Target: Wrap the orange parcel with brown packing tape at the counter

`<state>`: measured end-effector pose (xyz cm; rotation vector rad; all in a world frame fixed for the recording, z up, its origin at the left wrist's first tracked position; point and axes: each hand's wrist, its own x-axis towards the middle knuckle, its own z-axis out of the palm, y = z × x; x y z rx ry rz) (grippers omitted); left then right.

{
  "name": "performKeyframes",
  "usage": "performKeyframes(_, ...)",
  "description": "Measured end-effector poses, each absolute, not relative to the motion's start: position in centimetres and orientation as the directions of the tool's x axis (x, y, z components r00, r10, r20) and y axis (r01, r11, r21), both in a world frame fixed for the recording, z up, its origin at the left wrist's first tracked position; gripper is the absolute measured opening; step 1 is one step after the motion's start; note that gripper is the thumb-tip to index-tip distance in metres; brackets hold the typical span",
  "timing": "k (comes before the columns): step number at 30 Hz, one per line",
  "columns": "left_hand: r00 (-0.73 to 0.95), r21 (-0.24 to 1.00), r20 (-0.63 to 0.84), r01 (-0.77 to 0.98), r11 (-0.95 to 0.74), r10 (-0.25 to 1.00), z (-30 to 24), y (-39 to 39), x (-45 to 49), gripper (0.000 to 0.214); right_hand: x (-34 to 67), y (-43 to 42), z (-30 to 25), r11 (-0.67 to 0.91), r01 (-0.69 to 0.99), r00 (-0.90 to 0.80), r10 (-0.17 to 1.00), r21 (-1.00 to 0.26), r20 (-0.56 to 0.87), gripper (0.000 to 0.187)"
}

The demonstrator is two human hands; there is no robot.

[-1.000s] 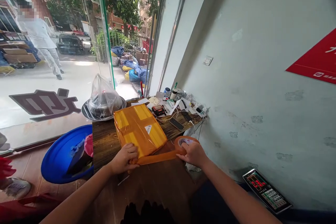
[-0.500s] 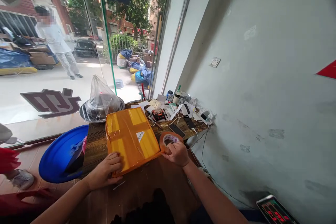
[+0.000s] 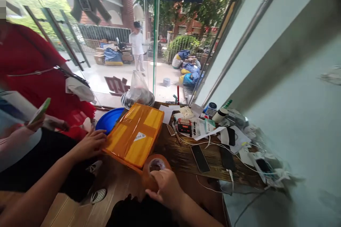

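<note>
The right hand (image 3: 165,186) grasps a thick, ring-shaped roll of orange plastic tape (image 3: 148,177). Just beyond that grip, to its left, a flat, rectangular, glossy yellow-and-orange tape-wrapped box (image 3: 133,134) lies at the edge of the dark wooden worktop (image 3: 172,150). The left hand (image 3: 89,144) rests on its left corner (whether clenched, I cannot tell). The box looks stiff but slippery, weight unclear; opposite edges should give the surest hold.

The head camera looks forward and down over a nearby table (image 3: 170,150).
</note>
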<state>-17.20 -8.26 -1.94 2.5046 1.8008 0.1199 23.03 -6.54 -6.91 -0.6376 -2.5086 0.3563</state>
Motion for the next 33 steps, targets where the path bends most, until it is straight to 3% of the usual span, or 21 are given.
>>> performKeyframes(4, 0.257, -0.023, 0.042, 0.966, -0.256, 0.966, -0.7, -6.8, -15.3, 0.044, 20.0, -8.9, -7.6, 0.825, 0.227, -0.794, 0.464, -0.517, 0.393, 0.045)
performKeyframes(7, 0.452, 0.030, -0.060, 0.892, -0.451, 0.890, -0.2, -5.0, -10.9, 0.073, 19.4, -10.1, -8.0, 0.778, 0.264, -0.751, 0.537, -0.570, 0.385, 0.037)
performKeyframes(9, 0.524, 0.083, -0.119, 0.852, -0.517, 0.844, -0.1, -4.1, -8.5, 0.075, 19.7, -10.3, -8.2, 0.756, 0.291, -0.718, 0.578, -0.586, 0.389, 0.028)
performKeyframes(13, 0.510, 0.133, -0.150, 0.859, -0.494, 0.847, 0.0, -4.2, -7.6, 0.072, 20.5, -10.4, -7.6, 0.774, 0.310, -0.676, 0.587, -0.551, 0.445, 0.018)
performKeyframes(23, 0.428, 0.176, -0.111, 0.897, -0.406, 0.897, -1.2, -5.3, -8.6, 0.056, 23.4, -7.7, -4.9, 0.780, 0.333, -0.645, 0.599, -0.531, 0.475, 0.017)
performKeyframes(26, 0.233, 0.194, 0.055, 0.951, -0.240, 0.971, -2.0, -8.1, -6.4, 0.060, 23.5, -7.1, -5.6, 0.774, 0.340, -0.617, 0.613, -0.535, 0.494, 0.015)
performKeyframes(28, -0.160, 0.355, 0.227, 0.932, 0.072, 0.961, -3.9, -11.5, -2.8, 0.058, 23.3, -7.2, -6.3, 0.741, 0.369, -0.568, 0.657, -0.561, 0.495, 0.015)
performKeyframes(29, -0.408, 0.517, 0.236, 0.821, 0.242, 0.882, -5.2, -13.2, -0.4, 0.056, 23.3, -7.4, -6.7, 0.720, 0.387, -0.539, 0.684, -0.577, 0.492, 0.015)
performKeyframes(30, -0.597, 0.690, 0.149, 0.634, 0.350, 0.788, -6.6, -14.8, 2.2, 0.054, 23.3, -7.6, -7.1, 0.698, 0.401, -0.511, 0.708, -0.593, 0.487, 0.015)
performKeyframes(31, -0.717, 0.829, -0.032, 0.370, 0.419, 0.696, -7.9, -16.0, 4.8, 0.048, 23.2, -7.8, -7.4, 0.677, 0.411, -0.492, 0.729, -0.611, 0.476, 0.016)
performKeyframes(32, -0.703, 0.888, -0.286, 0.060, 0.455, 0.651, -8.9, -16.9, 7.3, 0.037, 23.1, -8.0, -7.6, 0.657, 0.415, -0.484, 0.745, -0.630, 0.458, 0.016)
performKeyframes(33, -0.574, 0.863, -0.496, -0.237, 0.447, 0.652, -9.6, -17.3, 9.6, 0.029, 23.0, -8.2, -7.8, 0.638, 0.415, -0.484, 0.758, -0.649, 0.436, 0.016)
